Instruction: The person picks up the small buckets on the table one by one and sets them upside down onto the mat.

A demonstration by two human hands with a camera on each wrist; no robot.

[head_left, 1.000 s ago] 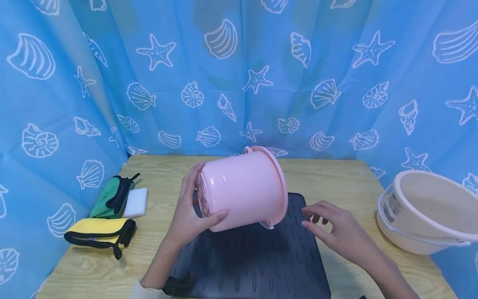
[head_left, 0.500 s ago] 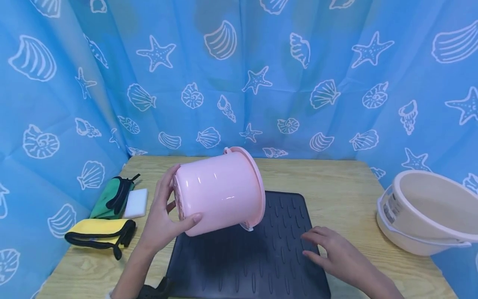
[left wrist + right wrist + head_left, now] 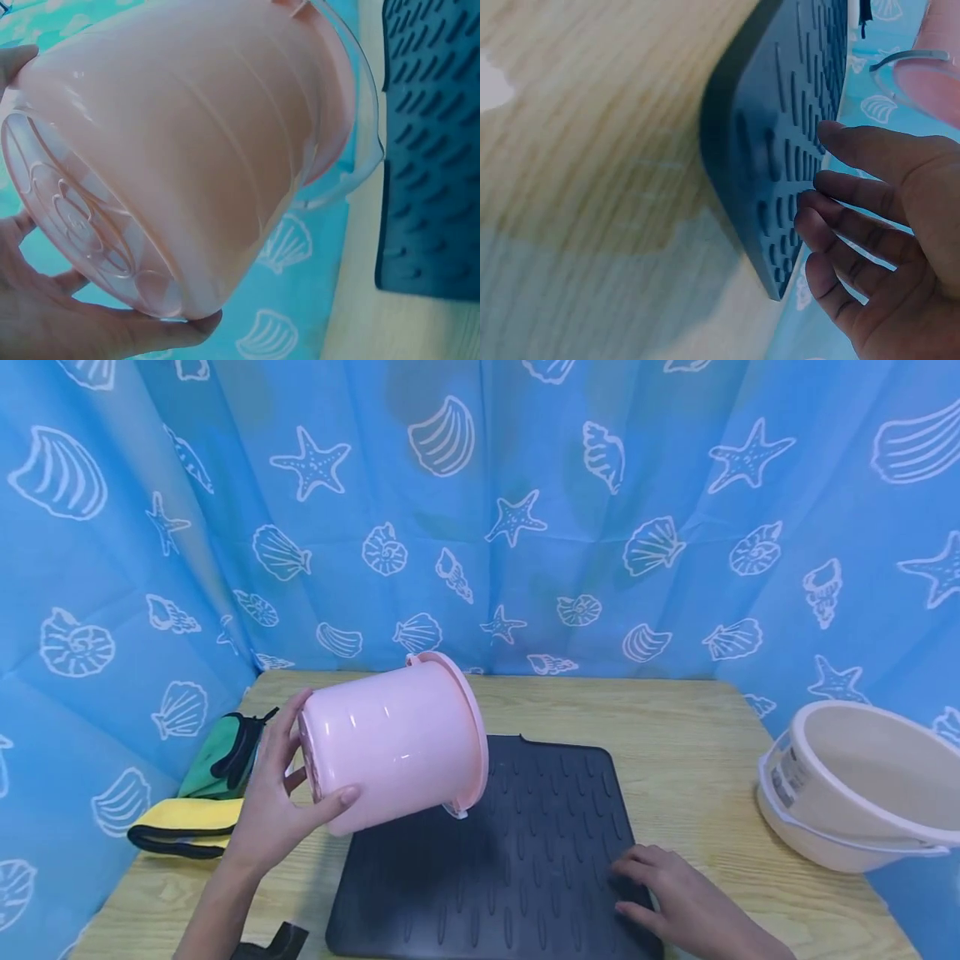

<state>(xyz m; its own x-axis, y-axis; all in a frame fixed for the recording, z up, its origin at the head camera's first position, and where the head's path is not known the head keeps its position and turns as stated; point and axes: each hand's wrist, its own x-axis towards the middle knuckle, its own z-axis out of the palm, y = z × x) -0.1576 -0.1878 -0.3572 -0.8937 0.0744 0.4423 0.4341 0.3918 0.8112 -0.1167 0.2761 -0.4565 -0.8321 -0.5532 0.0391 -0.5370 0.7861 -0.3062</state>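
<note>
Tipped on its side, a pink bucket (image 3: 397, 743) hangs in the air over the left part of a dark ribbed mat (image 3: 540, 860), its mouth facing right. My left hand (image 3: 277, 802) grips it round the base, thumb on the near side and fingers on the far side. The swirled underside of the bucket (image 3: 82, 210) shows in the left wrist view, with its handle hanging loose at the rim. My right hand (image 3: 667, 893) is at the mat's right edge, fingers loosely bent and holding nothing; in the right wrist view its fingertips (image 3: 825, 180) overlap the ribbed surface.
A green cloth (image 3: 217, 756) and a yellow cloth (image 3: 180, 827), both black-edged, lie at the table's left. Mostly hidden behind my left hand is a white block. Cream buckets (image 3: 862, 777) stand at the right edge. A blue shell-print curtain (image 3: 480, 568) encloses the table.
My left hand has carried the pink bucket leftward, uncovering more of the mat and hiding the white block. My right hand has moved a little down toward the mat's right edge.
</note>
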